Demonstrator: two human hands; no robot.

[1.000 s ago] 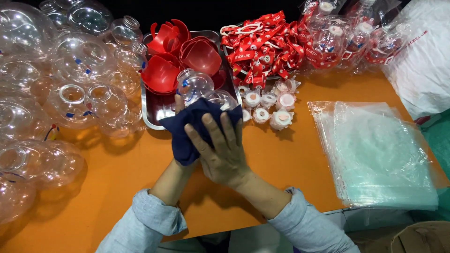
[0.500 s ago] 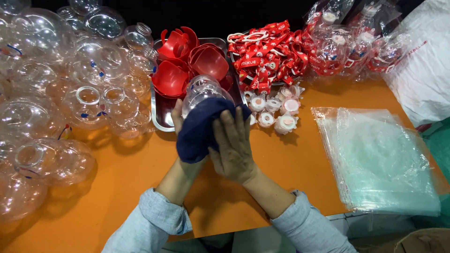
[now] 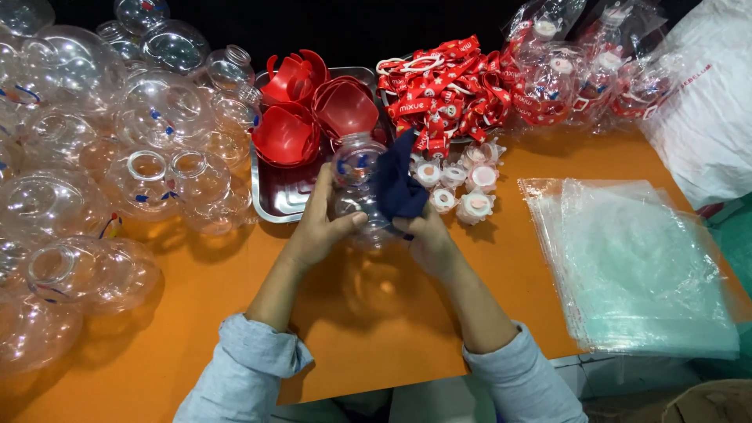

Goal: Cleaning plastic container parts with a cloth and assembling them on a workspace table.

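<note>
- Your left hand (image 3: pixel 317 227) now grips the clear plastic bottle (image 3: pixel 356 188), fingers curled round its side; a second ago the dark blue cloth (image 3: pixel 395 188) covered it flat.
- Your right hand (image 3: pixel 427 235) pinches that cloth, pressed to the bottle's 3 o'clock side, so wiping has moved to the flank.
- The bottle sits above the orange table (image 3: pixel 376 329), lifted toward the metal tray (image 3: pixel 274 200) at 12 o'clock.

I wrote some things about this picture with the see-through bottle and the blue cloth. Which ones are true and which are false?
1. The left hand holds a clear bottle. True.
2. The right hand holds a yellow cloth. False: the cloth is dark blue.
3. The table is orange. True.
4. The metal tray holds green cups. False: the cups are red.
5. Flat clear bags lie to the right. True.
</note>
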